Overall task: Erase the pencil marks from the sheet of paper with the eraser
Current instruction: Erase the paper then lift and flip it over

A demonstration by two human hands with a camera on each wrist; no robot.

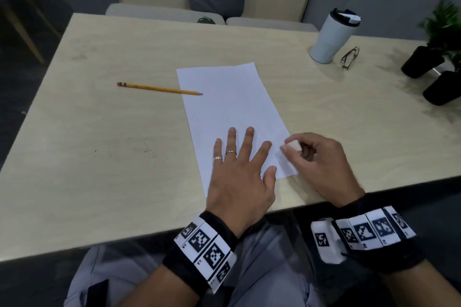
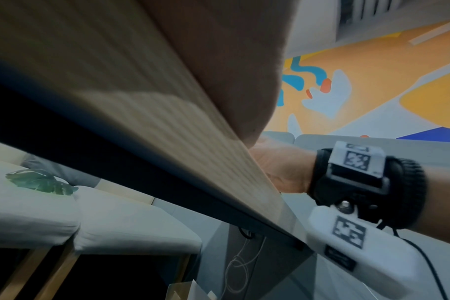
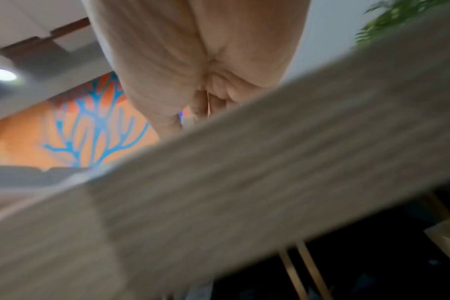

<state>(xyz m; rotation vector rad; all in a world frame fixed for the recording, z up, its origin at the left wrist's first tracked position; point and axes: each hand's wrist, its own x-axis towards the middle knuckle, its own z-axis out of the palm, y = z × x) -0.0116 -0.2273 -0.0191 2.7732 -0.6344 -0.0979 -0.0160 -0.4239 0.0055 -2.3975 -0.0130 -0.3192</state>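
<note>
Pinching the white eraser between thumb and fingertips, the right hand held it against the near right edge of the sheet of paper on the table. The left hand lay flat, fingers spread, pinning the sheet's near end just beside it.

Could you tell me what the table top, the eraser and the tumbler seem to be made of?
Table top: pale wood or wood-look laminate, matte, with faint grain. Eraser, pinched in the right hand: white block with rounded corners, probably soft vinyl or rubber. Tumbler: smooth white body, dark lid; coated metal or plastic, cannot tell which.
</note>
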